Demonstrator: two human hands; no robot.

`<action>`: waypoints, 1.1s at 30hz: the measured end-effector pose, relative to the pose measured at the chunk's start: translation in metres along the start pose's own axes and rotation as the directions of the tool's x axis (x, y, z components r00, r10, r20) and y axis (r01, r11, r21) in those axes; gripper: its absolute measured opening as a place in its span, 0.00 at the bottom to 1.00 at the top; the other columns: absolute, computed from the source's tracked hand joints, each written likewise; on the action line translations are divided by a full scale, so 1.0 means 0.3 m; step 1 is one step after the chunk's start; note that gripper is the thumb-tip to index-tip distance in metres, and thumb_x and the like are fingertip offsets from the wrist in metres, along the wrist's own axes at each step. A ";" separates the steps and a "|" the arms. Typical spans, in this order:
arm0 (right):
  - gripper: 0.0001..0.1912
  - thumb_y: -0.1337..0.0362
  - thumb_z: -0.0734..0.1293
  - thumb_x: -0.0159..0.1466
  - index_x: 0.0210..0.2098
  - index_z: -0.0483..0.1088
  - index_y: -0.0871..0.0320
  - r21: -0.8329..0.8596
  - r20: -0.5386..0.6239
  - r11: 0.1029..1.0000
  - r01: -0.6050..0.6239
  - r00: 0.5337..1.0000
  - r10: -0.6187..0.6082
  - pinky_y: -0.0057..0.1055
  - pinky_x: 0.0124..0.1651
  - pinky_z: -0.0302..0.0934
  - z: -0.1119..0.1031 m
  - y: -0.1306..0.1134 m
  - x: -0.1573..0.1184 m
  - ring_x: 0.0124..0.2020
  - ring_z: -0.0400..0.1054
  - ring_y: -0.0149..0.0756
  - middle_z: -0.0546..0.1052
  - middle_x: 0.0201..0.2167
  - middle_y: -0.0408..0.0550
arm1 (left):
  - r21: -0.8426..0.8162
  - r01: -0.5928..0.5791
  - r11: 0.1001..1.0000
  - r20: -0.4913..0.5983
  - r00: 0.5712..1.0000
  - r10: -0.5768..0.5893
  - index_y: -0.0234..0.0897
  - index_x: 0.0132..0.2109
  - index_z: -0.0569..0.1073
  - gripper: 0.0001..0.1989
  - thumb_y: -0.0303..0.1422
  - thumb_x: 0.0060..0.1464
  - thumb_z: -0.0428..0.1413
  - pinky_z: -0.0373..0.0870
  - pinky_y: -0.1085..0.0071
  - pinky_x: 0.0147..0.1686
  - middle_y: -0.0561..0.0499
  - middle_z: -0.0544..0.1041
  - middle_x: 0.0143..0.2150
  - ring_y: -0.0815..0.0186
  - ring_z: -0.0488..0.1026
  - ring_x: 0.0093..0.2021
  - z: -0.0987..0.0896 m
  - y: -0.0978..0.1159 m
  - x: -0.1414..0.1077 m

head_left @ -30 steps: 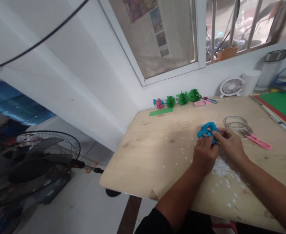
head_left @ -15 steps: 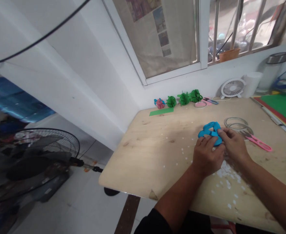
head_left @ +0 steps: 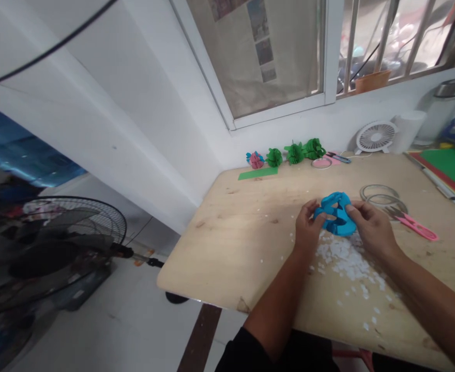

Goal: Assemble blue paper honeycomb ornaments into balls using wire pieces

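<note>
A blue paper piece [head_left: 344, 225] with cut-out openings is held up over the wooden table [head_left: 227, 248]. My left hand [head_left: 308, 225] pinches its left edge between thumb and fingers. On the opposite side my right hand [head_left: 373, 227] grips the right edge, thumb on top. Small white paper scraps [head_left: 346, 258] lie scattered beneath and in front of both hands. Pink-handled scissors [head_left: 417, 226] rest to the right of my right hand, beside metal rings [head_left: 380, 192].
Green folded paper pieces [head_left: 295, 153], a pink-and-blue one [head_left: 256, 160] and a green strip [head_left: 257, 173] sit along the wall. A small white fan [head_left: 376, 137] and coloured sheets [head_left: 450, 168] are at the back right. A large floor fan [head_left: 57, 237] stands left.
My left hand has shifted left and turned, now pinching the blue paper's left edge instead of covering its front. More of the paper and the scraps shows. The view has shifted slightly.
</note>
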State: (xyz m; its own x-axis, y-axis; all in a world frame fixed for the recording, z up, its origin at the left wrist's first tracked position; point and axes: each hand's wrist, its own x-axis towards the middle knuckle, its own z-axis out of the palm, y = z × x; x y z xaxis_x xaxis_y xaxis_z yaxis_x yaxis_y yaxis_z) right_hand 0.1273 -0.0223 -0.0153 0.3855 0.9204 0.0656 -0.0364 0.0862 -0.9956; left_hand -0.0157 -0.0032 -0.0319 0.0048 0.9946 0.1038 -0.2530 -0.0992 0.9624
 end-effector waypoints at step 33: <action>0.28 0.47 0.77 0.49 0.45 0.77 0.55 -0.151 0.230 0.982 -0.111 0.962 0.144 0.40 0.46 0.70 0.029 -0.023 -0.044 0.43 0.76 0.48 0.82 0.39 0.49 | -0.196 0.046 0.980 -0.216 0.972 -0.089 0.34 0.39 0.79 0.20 0.43 0.43 0.68 0.71 0.70 0.39 0.50 0.79 0.33 0.66 0.74 0.34 0.012 -0.033 0.010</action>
State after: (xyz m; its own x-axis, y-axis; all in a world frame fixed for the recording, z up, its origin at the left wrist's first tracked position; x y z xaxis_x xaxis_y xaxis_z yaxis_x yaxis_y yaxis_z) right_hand 0.1145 -0.0317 -0.0088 0.1532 0.9860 -0.0653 0.0604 -0.0754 -0.9953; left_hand -0.0096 0.0008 -0.0402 -0.1823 0.9825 -0.0388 -0.4373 -0.0456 0.8982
